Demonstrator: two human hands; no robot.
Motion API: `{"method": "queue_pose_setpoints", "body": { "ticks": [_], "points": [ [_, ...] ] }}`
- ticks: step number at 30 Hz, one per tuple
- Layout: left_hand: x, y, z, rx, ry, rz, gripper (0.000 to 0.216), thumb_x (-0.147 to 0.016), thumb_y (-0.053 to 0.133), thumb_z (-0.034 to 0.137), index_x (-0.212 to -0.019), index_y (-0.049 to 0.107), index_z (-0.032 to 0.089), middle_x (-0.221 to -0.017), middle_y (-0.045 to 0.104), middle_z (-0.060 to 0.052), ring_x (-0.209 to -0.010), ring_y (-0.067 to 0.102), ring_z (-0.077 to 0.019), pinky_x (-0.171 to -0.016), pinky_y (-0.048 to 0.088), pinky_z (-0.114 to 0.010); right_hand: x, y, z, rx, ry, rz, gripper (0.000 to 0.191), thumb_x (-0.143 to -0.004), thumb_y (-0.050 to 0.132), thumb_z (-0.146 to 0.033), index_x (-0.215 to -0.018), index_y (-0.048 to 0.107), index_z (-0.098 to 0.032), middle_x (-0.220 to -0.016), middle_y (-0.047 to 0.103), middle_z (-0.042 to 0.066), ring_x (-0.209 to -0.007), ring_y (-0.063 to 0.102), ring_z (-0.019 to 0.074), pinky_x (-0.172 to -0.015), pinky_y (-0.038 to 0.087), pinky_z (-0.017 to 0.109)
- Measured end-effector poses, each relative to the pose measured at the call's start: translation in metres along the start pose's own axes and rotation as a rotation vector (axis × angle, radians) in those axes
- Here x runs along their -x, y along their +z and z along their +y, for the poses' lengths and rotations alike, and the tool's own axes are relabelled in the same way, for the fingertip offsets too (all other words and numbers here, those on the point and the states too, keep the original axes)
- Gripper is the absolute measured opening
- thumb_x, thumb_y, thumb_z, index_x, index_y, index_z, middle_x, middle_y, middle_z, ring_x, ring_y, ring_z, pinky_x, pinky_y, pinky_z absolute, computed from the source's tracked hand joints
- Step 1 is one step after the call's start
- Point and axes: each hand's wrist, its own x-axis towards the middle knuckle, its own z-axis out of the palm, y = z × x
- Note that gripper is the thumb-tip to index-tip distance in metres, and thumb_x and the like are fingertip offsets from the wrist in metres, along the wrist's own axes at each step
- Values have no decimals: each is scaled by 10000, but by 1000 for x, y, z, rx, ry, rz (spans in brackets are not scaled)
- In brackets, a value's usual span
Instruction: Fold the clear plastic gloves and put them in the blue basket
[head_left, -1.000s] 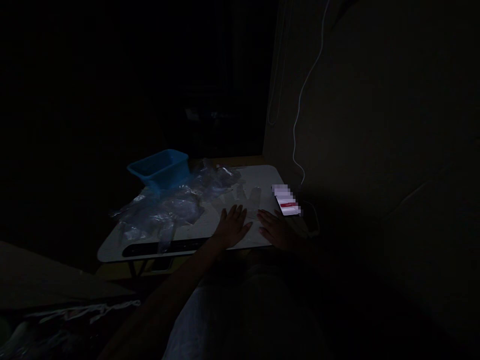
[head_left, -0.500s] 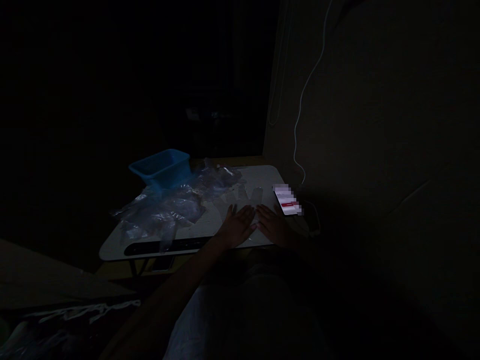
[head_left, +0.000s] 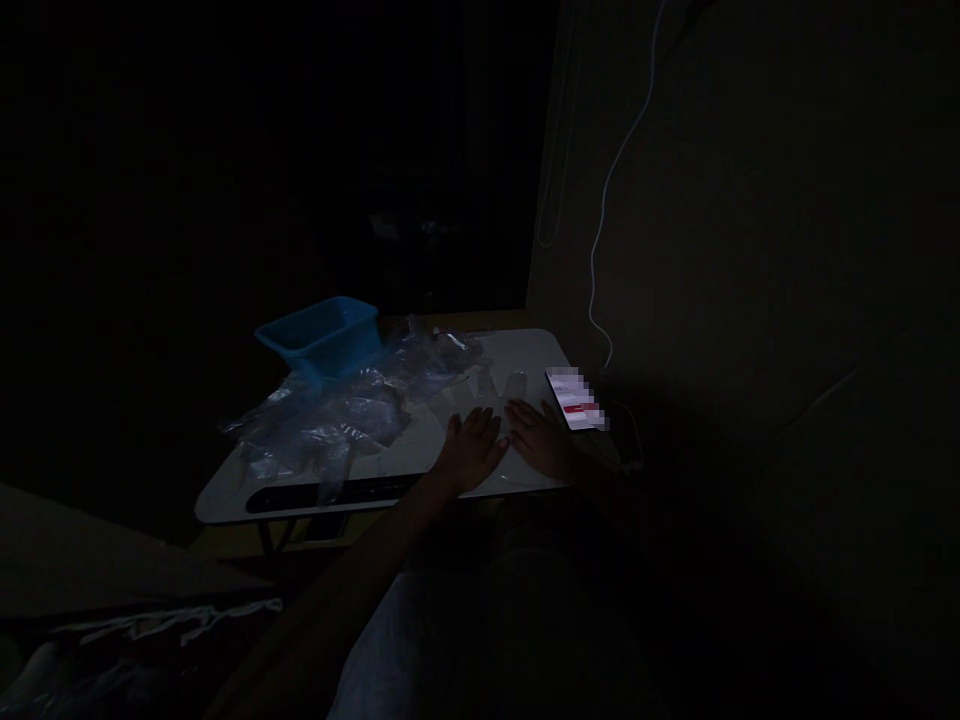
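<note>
Clear plastic film (head_left: 499, 388) lies flat on the white table (head_left: 225, 497), just ahead of my fingertips and right of the crumpled plastic pile (head_left: 337, 415) by the blue basket (head_left: 322, 335). My left hand (head_left: 472, 447) and right hand (head_left: 541, 438) rest side by side, palms down, fingers extended, gripping nothing. I judge they are pressing the sheet smooth, though it is too dark to be sure. A lit phone (head_left: 576, 400) lies just beside the right hand.

Table (head_left: 519, 350) (plastic bags (head_left: 337, 415), basket (head_left: 315, 326), phone (head_left: 576, 399))
</note>
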Motion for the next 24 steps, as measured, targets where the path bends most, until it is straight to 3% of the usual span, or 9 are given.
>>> {"method": "queue_pose_setpoints", "body": {
  "ticks": [5,7,11,17,24],
  "points": [
    [4,-8,-27,-41,-240,114,399,-862,294,278,-1210,444,153,-1296,450,-136,-1192,393,-253,-945,316,-451,0,5,6,-1,-13,-13,436,-895,298,-322,-1290,399,-166,-1376,359,119,-1284,290,224,-1023,186,535],
    [6,-10,-46,-28,-292,91,347,-860,287,241,-1111,506,147,-1167,545,-132,-1100,475,-232,-892,371,-399,4,6,9,1,-33,-18,445,-895,300,-336,-1295,390,-164,-1380,354,116,-1284,291,226,-1023,184,538],
    [4,-8,-73,-29,-291,80,336,-865,294,266,-1075,521,134,-1168,539,-137,-1129,452,-230,-922,349,-391,11,6,15,4,-41,-28,451,-895,303,-342,-1301,380,-159,-1380,357,107,-1281,298,224,-1028,190,525],
    [-11,-1,-76,60,-313,119,396,-826,378,308,-1186,459,165,-1270,486,-114,-1188,406,-246,-960,310,-448,11,6,18,4,-41,-20,463,-896,302,-355,-1308,370,-155,-1386,348,107,-1284,291,221,-1030,210,501],
    [-17,14,-86,521,-296,298,498,-701,467,147,-1198,439,161,-1050,631,-89,-888,594,-171,-801,462,-316,9,7,17,6,-27,-18,468,-889,312,-355,-1300,383,-141,-1384,349,117,-1283,291,229,-1021,230,496]
  ]
}}
